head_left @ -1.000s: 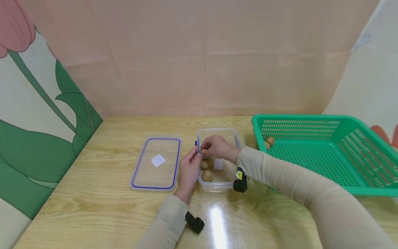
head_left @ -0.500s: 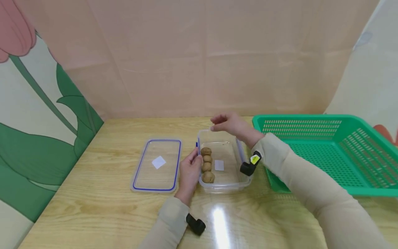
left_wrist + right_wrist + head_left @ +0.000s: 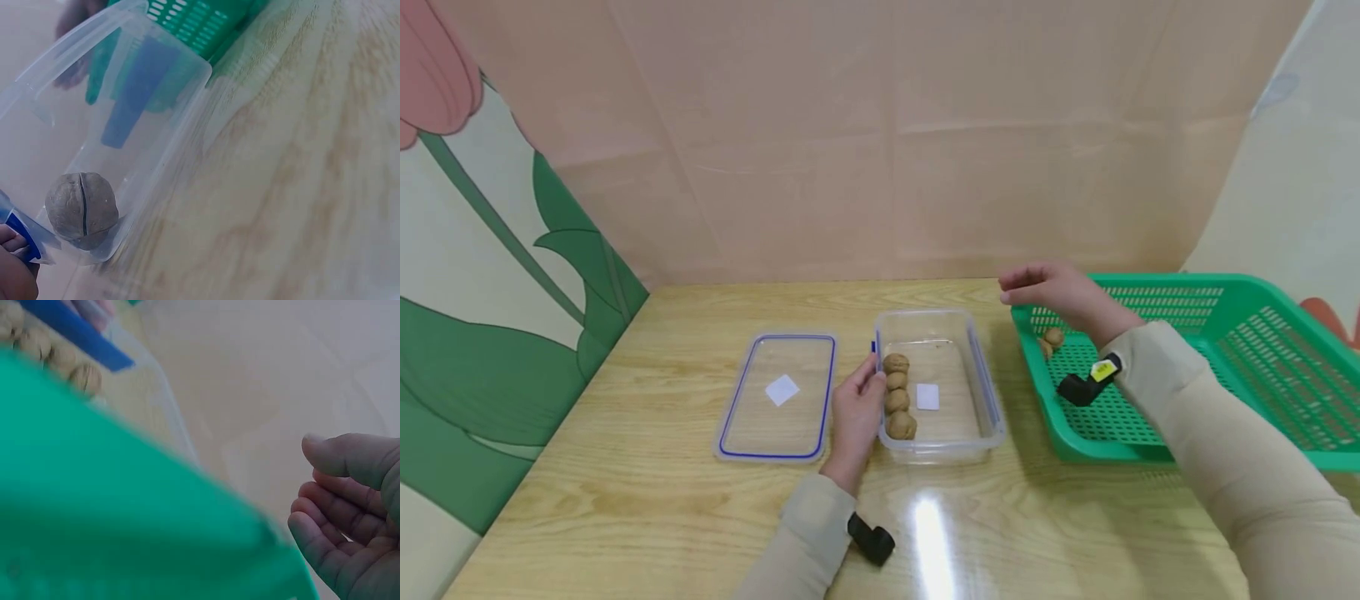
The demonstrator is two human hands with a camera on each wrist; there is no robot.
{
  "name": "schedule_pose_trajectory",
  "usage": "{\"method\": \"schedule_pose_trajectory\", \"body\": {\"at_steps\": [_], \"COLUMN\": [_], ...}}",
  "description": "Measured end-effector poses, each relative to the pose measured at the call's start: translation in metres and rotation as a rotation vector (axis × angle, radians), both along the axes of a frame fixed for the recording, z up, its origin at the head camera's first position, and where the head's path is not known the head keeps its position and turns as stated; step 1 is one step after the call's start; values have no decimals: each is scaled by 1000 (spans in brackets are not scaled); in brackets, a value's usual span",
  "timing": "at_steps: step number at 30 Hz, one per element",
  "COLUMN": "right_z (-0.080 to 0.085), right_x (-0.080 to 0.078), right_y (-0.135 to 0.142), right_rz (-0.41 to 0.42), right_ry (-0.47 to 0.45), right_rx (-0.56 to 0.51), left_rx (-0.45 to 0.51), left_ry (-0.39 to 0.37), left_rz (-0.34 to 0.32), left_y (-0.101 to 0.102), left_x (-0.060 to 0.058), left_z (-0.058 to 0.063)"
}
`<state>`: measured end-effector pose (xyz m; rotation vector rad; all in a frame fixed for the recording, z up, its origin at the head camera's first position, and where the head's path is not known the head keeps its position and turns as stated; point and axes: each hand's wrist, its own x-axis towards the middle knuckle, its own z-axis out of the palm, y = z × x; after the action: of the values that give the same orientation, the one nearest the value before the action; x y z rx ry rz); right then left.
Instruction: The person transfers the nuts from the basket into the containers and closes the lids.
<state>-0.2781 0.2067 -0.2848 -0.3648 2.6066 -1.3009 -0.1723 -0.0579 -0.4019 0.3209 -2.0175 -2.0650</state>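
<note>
Walnuts (image 3: pixel 897 400), four of them, lined up nose to tail along the left wall of a clear plastic container (image 3: pixel 955 447). They look like they're touching, and the one second from the back seems a bit smaller, or just tucked in. A small white square (image 3: pixel 927 397) shows at the bottom of the box, just right of the row.

Left hand (image 3: pixel 859 408) has its grip pinched on that same left side, thumb up by the rim, fingers round by the blue latch (image 3: pixel 24 237) you can spot in the left wrist view. Right hand (image 3: pixel 1063 296) is over at the back left corner of a green plastic basket (image 3: pixel 1232 312), grip released, fingers loosely bent and thumb apart from them, nothing in it. Honestly can't tell if it's touching the basket rim or just above it.

Basket sits right of the container and has at least a couple more walnuts (image 3: pixel 1054 337) bunched against its left wall. On the other side, just left of the left hand, the lid (image 3: pixel 767 429) lies flat with a blue line round its edge and a white label (image 3: pixel 782 389) turned like a diamond. All of it's on a wood-grain table (image 3: pixel 662 483), with a pinkish sheet (image 3: pixel 790 167) behind.
</note>
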Motion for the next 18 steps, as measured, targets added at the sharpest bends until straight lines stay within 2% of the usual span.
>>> {"method": "schedule_pose_trajectory", "body": {"at_steps": [11, 18], "right_z": [-21, -37], "right_x": [-6, -14], "right_y": [50, 71], "right_rz": [-31, -22], "right_ry": [-4, -41], "right_rx": [112, 128], "left_rx": [19, 13], "left_ry": [16, 9], "left_rz": [-1, -2], "left_y": [0, 0], "left_x": [0, 0], "left_z": [0, 1]}}
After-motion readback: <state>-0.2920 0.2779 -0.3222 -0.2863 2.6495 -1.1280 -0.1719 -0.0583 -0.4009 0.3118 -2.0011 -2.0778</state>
